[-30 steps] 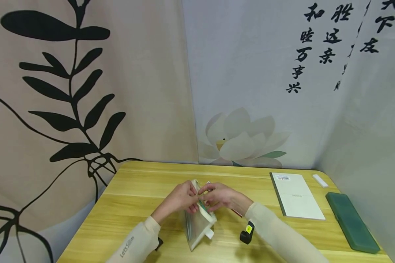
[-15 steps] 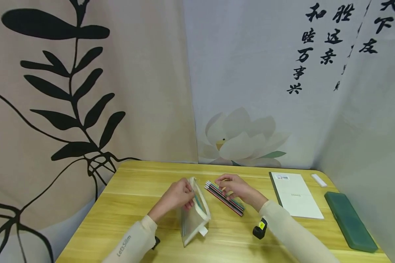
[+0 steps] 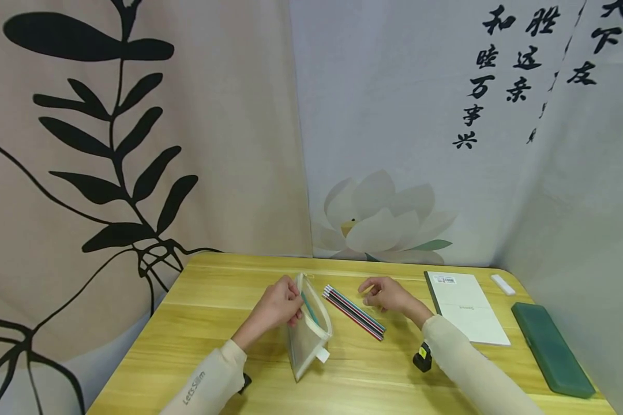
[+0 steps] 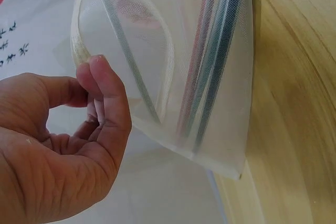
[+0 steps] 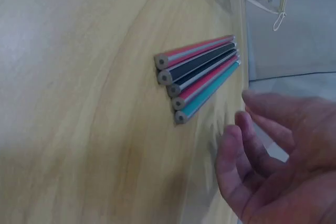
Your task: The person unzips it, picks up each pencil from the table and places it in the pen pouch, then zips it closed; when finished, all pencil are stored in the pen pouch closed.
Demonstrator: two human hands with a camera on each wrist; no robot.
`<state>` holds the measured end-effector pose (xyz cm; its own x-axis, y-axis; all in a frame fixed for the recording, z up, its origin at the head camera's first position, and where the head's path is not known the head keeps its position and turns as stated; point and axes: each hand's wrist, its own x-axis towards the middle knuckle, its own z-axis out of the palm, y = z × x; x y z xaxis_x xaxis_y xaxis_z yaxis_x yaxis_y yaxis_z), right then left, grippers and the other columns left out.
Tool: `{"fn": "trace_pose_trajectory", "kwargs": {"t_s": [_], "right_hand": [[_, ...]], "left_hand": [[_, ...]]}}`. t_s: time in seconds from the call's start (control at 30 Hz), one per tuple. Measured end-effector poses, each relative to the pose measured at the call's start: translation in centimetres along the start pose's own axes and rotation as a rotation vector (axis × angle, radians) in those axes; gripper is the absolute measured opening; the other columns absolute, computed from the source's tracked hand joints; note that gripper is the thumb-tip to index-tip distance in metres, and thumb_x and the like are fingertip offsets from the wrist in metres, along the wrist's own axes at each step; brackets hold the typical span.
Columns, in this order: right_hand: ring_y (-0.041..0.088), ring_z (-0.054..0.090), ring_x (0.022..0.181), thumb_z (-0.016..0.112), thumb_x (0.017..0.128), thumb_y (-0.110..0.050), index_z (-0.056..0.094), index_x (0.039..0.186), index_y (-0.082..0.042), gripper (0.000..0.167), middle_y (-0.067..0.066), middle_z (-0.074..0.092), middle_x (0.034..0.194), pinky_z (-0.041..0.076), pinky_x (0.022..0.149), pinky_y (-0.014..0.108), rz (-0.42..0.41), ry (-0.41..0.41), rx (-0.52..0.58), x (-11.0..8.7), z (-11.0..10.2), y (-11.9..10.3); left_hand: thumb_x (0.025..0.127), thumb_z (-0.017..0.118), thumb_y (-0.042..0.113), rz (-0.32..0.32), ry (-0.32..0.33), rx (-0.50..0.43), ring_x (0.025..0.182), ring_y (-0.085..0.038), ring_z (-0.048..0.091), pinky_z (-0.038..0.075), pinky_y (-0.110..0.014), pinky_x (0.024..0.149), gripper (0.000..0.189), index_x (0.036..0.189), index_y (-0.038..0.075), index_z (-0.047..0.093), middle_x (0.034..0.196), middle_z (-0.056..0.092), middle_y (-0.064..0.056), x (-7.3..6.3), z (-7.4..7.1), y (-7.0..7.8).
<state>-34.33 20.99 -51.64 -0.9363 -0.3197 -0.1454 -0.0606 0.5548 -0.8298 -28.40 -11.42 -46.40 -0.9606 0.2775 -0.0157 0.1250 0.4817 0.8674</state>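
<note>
My left hand (image 3: 279, 302) pinches the rim of a see-through mesh zip pouch (image 3: 311, 340), which stands tilted on the table with its mouth open. Through the mesh in the left wrist view, several pencils (image 4: 202, 77) show inside, and one of them slants apart from the others. Right of the pouch, a row of several pencils (image 3: 353, 314) in red, black and teal lies side by side, unsharpened ends showing in the right wrist view. Beyond their right side hovers my right hand (image 3: 389, 295), fingers loosely bent, nothing held and not touching the pencils.
On the right of the wooden table (image 3: 213, 288) lies a white notebook (image 3: 469, 308) with a dark spine. A small white bar (image 3: 503, 285) and a long green case (image 3: 554, 350) are farther right. Fabric walls stand behind the table.
My right hand has left the pouch's mouth and moved right, past the row of pencils, which now shows fully. The left hand keeps its pinch on the pouch, shifted slightly left.
</note>
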Motion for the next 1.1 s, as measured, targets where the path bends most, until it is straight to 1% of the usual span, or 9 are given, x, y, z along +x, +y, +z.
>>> {"fn": "trace_pose_trajectory", "kwargs": {"t_s": [0.1, 0.2, 0.47, 0.57, 0.73, 0.93, 1.03, 1.1], "right_hand": [[0.016, 0.05, 0.065, 0.072, 0.098, -0.008, 0.069, 0.126, -0.004, 0.028, 0.01, 0.066, 0.092, 0.044, 0.053, 0.028, 0.004, -0.048, 0.005, 0.1, 0.1, 0.3], [0.015, 0.044, 0.06, 0.073, 0.098, -0.007, 0.068, 0.127, -0.002, 0.03, 0.011, 0.065, 0.09, 0.038, 0.052, 0.026, -0.001, -0.074, 0.033, 0.2, 0.2, 0.4], [0.01, 0.036, 0.053, 0.073, 0.097, -0.006, 0.069, 0.124, 0.001, 0.028, 0.002, 0.059, 0.079, 0.033, 0.049, 0.023, -0.034, -0.115, 0.05, 0.5, 0.7, 0.3], [0.01, 0.035, 0.05, 0.074, 0.097, -0.005, 0.07, 0.122, 0.001, 0.026, 0.001, 0.057, 0.074, 0.033, 0.049, 0.023, -0.039, -0.114, 0.039, 0.6, 0.9, 0.3], [0.01, 0.034, 0.048, 0.074, 0.096, -0.005, 0.073, 0.117, -0.001, 0.022, 0.001, 0.055, 0.07, 0.033, 0.048, 0.024, -0.03, -0.1, 0.024, 0.7, 1.2, 0.3], [0.009, 0.033, 0.048, 0.073, 0.096, -0.005, 0.073, 0.117, -0.001, 0.021, 0.0, 0.055, 0.071, 0.032, 0.048, 0.022, -0.021, -0.097, 0.012, 0.6, 1.3, 0.3], [0.01, 0.033, 0.049, 0.07, 0.097, -0.002, 0.072, 0.118, -0.001, 0.021, 0.004, 0.056, 0.073, 0.032, 0.048, 0.022, -0.004, -0.081, 0.007, 0.5, 1.5, 0.2], [0.01, 0.035, 0.051, 0.069, 0.097, -0.001, 0.072, 0.118, -0.002, 0.021, 0.006, 0.059, 0.077, 0.035, 0.048, 0.023, 0.01, -0.058, -0.013, 0.4, 1.6, 0.1]], "left_hand": [[0.1, 0.057, 0.004, 0.002, -0.009, -0.008, 0.05, -0.013, 0.063, 0.066, -0.045, 0.057, 0.007, 0.104, 0.001, 0.052, 0.067, 0.071, -0.007, 0.0, 0.0, -0.1], [0.1, 0.057, 0.005, -0.001, -0.015, -0.01, 0.051, -0.013, 0.064, 0.066, -0.044, 0.056, 0.007, 0.104, 0.001, 0.053, 0.068, 0.071, -0.007, 0.0, -0.1, -0.2], [0.1, 0.057, 0.005, -0.001, -0.027, -0.015, 0.052, -0.015, 0.065, 0.066, -0.044, 0.057, 0.008, 0.106, 0.001, 0.053, 0.07, 0.071, -0.008, 0.0, -0.2, -0.2], [0.101, 0.057, 0.006, -0.01, -0.032, -0.013, 0.053, -0.015, 0.065, 0.066, -0.042, 0.057, 0.008, 0.106, 0.001, 0.054, 0.071, 0.072, -0.008, 0.0, -0.2, -0.2], [0.1, 0.057, 0.005, -0.003, -0.04, -0.008, 0.054, -0.016, 0.066, 0.066, -0.041, 0.057, 0.008, 0.106, 0.0, 0.055, 0.07, 0.072, -0.008, 0.0, -0.1, -0.4], [0.1, 0.057, 0.003, -0.001, -0.045, -0.024, 0.055, -0.016, 0.066, 0.065, -0.037, 0.055, 0.008, 0.106, 0.0, 0.055, 0.071, 0.072, -0.009, -0.2, 0.0, -0.5], [0.1, 0.058, 0.003, 0.001, -0.043, -0.026, 0.055, -0.016, 0.066, 0.065, -0.037, 0.055, 0.008, 0.106, -0.001, 0.055, 0.071, 0.072, -0.01, -0.3, 0.1, -0.5], [0.099, 0.058, 0.003, 0.001, -0.039, -0.026, 0.054, -0.016, 0.066, 0.065, -0.037, 0.055, 0.008, 0.106, -0.001, 0.055, 0.071, 0.072, -0.011, -0.3, 0.1, -0.4]]}}
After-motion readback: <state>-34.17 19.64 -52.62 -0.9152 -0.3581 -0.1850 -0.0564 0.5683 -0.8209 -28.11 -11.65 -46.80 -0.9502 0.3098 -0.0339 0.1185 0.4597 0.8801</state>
